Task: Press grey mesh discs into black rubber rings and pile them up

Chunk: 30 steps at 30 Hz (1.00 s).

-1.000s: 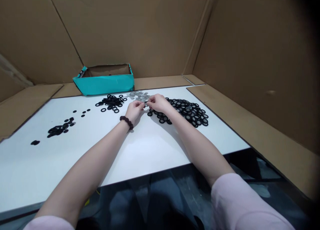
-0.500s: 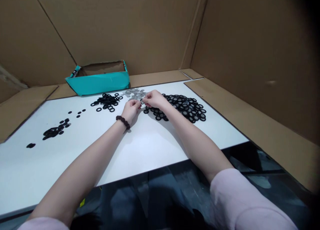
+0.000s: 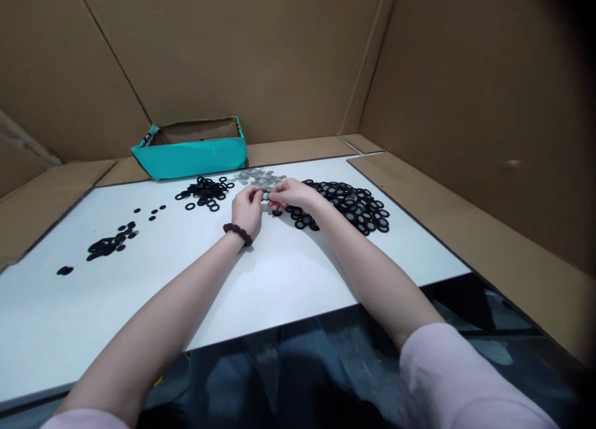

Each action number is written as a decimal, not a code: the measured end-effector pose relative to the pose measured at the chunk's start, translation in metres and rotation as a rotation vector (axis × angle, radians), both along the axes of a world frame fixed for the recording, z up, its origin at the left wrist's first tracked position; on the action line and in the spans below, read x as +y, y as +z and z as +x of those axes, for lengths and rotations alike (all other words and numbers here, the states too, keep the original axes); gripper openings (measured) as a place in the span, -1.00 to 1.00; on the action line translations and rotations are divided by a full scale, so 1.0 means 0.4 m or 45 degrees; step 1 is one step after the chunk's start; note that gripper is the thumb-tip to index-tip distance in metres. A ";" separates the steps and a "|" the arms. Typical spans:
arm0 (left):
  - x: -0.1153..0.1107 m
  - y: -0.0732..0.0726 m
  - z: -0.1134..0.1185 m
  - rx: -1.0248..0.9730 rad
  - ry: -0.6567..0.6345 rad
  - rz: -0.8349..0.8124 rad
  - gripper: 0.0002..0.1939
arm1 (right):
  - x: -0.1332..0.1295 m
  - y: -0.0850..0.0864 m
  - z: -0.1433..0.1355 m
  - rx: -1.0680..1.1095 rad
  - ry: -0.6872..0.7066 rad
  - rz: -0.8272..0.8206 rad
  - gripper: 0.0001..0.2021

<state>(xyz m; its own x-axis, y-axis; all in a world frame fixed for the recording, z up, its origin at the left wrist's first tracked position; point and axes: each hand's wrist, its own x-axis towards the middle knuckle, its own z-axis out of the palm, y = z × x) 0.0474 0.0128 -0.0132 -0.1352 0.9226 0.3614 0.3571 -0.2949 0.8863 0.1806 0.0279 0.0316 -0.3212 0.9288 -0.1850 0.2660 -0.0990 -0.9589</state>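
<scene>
My left hand (image 3: pixel 247 207) and my right hand (image 3: pixel 291 195) meet over the white table, fingers pinched close together. Between their fingertips is a small black-rimmed ring with a grey centre (image 3: pixel 266 195), partly covered by the fingers. Just beyond lies a loose pile of flat grey discs (image 3: pixel 258 178). To the right, partly behind my right forearm, spreads a big heap of black rings with grey centres (image 3: pixel 356 207). Left of my left hand sits a smaller pile of open black rings (image 3: pixel 205 192).
A turquoise open box (image 3: pixel 193 158) stands at the back left. Small black discs (image 3: pixel 109 245) lie scattered on the left of the white table (image 3: pixel 279 280). Tall cardboard walls (image 3: pixel 261 63) enclose the back and sides.
The view has shifted slightly, so the scene sits a little further right and lower. Both hands stay together at the small ring, with their fingers slightly repositioned.
</scene>
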 end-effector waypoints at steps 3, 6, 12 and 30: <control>-0.004 0.012 -0.002 0.022 -0.046 -0.010 -0.87 | 0.005 -0.008 0.005 -0.024 0.008 0.012 -0.73; -0.001 0.016 -0.001 -0.131 -0.106 -0.097 -0.89 | 0.013 -0.020 0.003 -0.016 -0.039 0.051 -0.76; 0.011 0.005 -0.004 -0.535 -0.192 -0.382 -0.93 | 0.020 -0.031 0.002 -0.089 -0.045 0.171 -0.78; 0.015 0.004 -0.009 -0.546 -0.080 -0.301 -0.90 | 0.012 -0.042 -0.021 -0.001 -0.108 0.149 -0.77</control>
